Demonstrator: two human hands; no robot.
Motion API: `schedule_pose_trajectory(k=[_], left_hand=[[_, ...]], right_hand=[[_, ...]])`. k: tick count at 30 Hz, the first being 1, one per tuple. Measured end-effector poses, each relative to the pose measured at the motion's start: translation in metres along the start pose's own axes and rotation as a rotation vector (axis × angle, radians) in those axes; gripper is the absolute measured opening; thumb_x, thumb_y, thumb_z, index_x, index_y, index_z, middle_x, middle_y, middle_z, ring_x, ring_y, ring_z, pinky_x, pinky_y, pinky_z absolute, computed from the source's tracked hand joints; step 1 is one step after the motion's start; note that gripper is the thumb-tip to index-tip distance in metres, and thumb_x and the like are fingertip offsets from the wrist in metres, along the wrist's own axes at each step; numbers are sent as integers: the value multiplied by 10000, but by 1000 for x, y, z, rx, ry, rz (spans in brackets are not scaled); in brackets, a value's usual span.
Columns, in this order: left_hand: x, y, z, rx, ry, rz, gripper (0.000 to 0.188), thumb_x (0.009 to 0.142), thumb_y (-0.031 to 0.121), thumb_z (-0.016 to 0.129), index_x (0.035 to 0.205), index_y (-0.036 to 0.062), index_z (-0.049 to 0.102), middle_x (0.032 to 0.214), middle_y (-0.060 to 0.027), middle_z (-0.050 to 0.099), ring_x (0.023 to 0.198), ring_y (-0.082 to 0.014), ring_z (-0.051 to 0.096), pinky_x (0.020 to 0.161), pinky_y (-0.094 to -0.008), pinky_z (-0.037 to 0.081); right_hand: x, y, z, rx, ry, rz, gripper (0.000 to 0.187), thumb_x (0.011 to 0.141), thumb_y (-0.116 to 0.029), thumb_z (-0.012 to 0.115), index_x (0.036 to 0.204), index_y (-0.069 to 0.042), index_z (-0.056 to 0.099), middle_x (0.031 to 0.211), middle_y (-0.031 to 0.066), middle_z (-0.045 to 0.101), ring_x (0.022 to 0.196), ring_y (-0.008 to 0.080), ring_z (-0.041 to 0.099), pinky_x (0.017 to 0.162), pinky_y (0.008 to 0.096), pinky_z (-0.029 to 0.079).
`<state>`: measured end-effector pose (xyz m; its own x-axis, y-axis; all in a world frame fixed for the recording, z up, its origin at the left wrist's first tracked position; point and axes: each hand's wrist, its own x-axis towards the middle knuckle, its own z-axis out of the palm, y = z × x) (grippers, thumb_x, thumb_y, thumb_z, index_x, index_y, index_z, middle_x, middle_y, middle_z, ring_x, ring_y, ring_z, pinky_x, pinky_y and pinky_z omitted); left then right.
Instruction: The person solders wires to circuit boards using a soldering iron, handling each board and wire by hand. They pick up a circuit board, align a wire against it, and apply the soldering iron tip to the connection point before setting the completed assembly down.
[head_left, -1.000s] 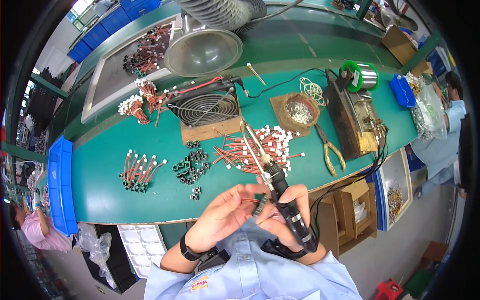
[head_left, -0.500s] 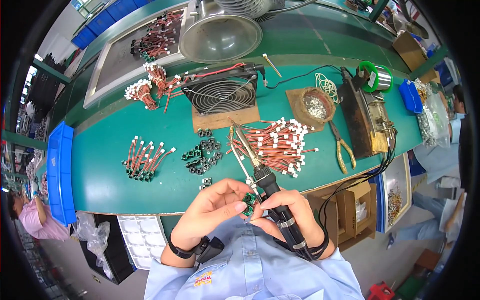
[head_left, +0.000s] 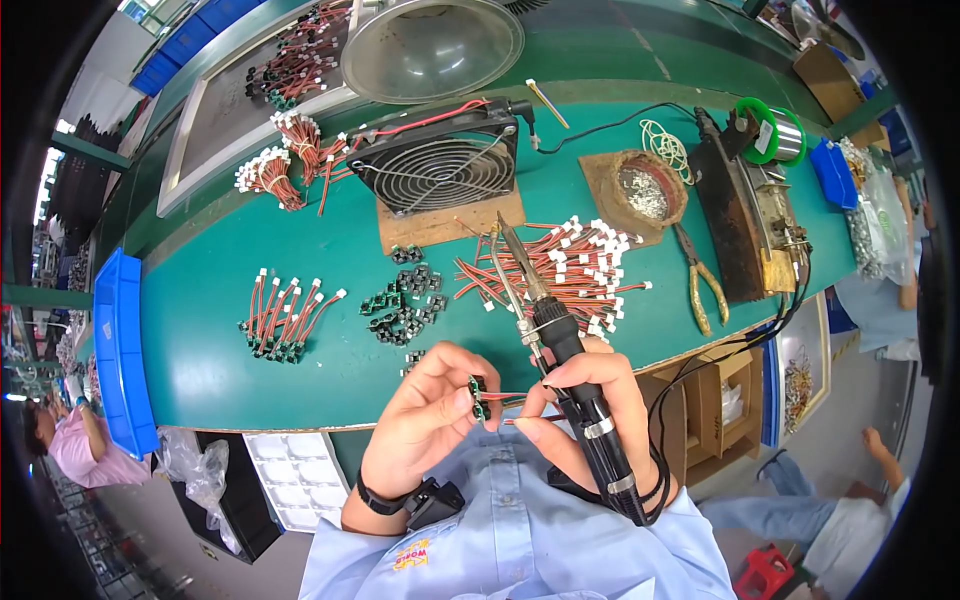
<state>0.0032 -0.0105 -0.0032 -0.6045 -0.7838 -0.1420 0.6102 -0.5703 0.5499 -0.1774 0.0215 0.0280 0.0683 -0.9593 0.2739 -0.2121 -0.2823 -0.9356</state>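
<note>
In my left hand (head_left: 422, 412) a small green circuit board (head_left: 480, 399) is pinched between thumb and fingers. My right hand (head_left: 612, 408) is wrapped round a black-handled soldering iron (head_left: 560, 335) with a thin metal tube along its side; its tip points up and away from me, above the table. The thumb and fingertips of that hand also pinch red wire (head_left: 508, 395), which runs across to the board. Beyond my hands lie a cluster of small boards with black parts (head_left: 402, 308) and a pile of red wires with white connectors (head_left: 560, 265).
Boards with wires attached (head_left: 285, 325) lie at left, near a blue bin (head_left: 122, 350). A fan (head_left: 440, 170) stands at the back. To the right are a solder-scrap dish (head_left: 655, 190), pliers (head_left: 706, 285), a soldering unit (head_left: 735, 220) and a solder spool (head_left: 772, 130).
My hands have moved apart a little, and red wire now shows stretched between them. The iron has shifted right with my right hand. The board has turned edge-on in my left hand.
</note>
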Motion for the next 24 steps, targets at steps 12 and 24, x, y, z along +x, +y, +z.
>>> schedule_pose_trajectory(k=[12, 24], left_hand=[[3, -6, -1, -78, 29, -43, 178, 895, 145, 558, 1021, 48, 478, 915, -69, 519, 827, -150, 514, 721, -266, 411], [4, -7, -1, -54, 28, -35, 159, 895, 129, 557, 1001, 47, 470, 882, -60, 505, 803, -138, 497, 673, -241, 405]], right_hand=[[7, 3, 8, 35, 28, -58, 405, 644, 2, 715, 1005, -85, 553, 898, 37, 621, 846, 239, 557, 809, 350, 379], [6, 7, 10, 49, 57, -69, 356, 673, -31, 701, 999, -78, 565, 927, 68, 597, 822, 239, 542, 789, 346, 370]])
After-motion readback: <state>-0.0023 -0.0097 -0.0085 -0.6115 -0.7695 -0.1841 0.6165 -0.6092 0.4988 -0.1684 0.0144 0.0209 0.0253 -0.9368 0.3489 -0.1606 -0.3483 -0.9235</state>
